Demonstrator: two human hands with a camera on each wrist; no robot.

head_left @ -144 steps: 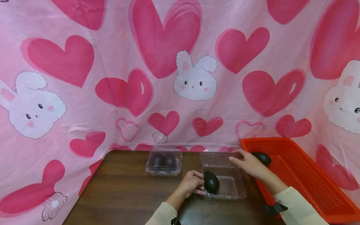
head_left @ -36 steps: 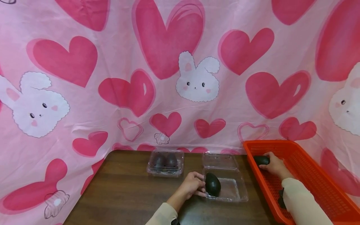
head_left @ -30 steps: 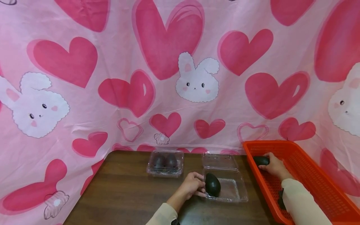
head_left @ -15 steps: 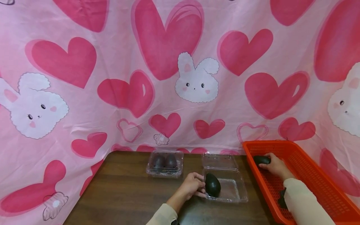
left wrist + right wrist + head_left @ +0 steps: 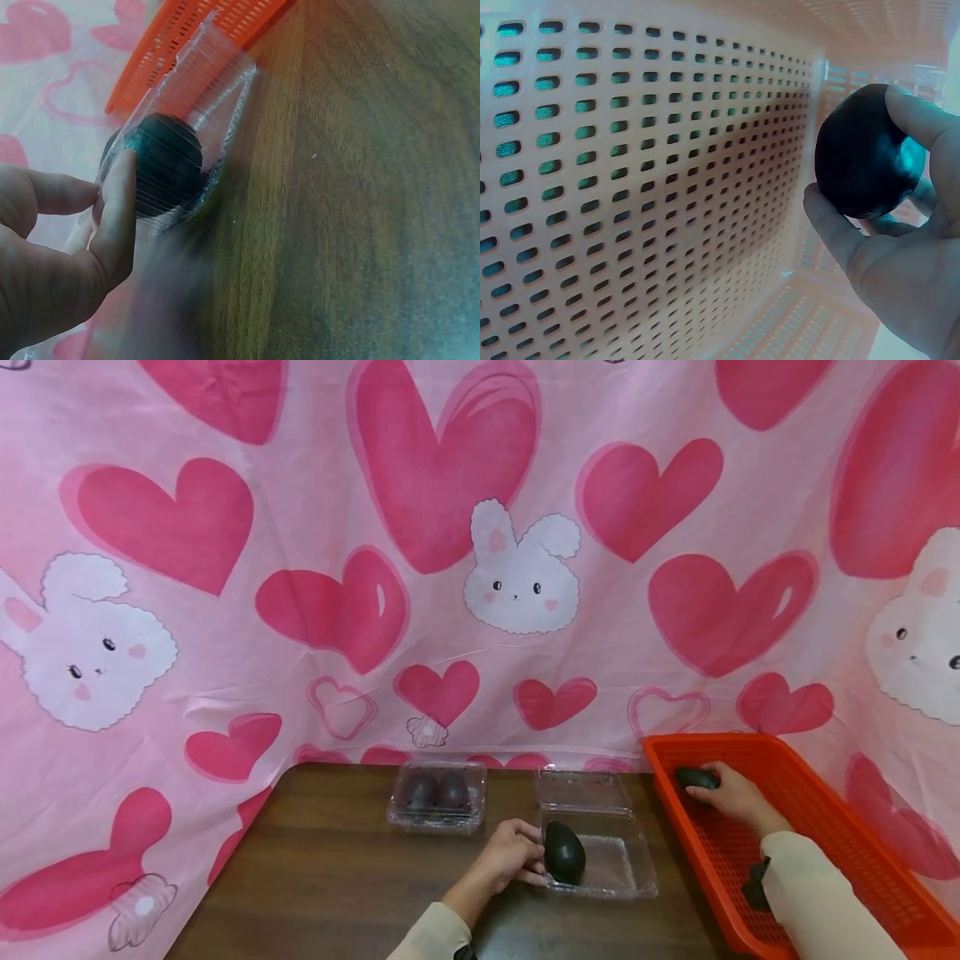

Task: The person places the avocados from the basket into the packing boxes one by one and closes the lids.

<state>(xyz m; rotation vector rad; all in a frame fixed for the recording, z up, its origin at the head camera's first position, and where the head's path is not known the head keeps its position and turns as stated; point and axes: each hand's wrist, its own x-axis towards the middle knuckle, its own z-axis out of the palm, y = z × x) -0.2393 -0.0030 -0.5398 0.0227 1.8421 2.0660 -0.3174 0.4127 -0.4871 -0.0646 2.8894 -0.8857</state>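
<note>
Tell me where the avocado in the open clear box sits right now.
In the head view, the avocado lies at the left end of the open clear box, mid-table, beside the left hand, whose fingers grip that end of the box.

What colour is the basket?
Orange basket, clearest in the head view.

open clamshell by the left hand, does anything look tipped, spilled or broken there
Nothing stands out. The open clamshell sits flat on the table, lid folded back, one avocado at its left end. The left hand pinches its left rim. No spill or crack shows.
</note>
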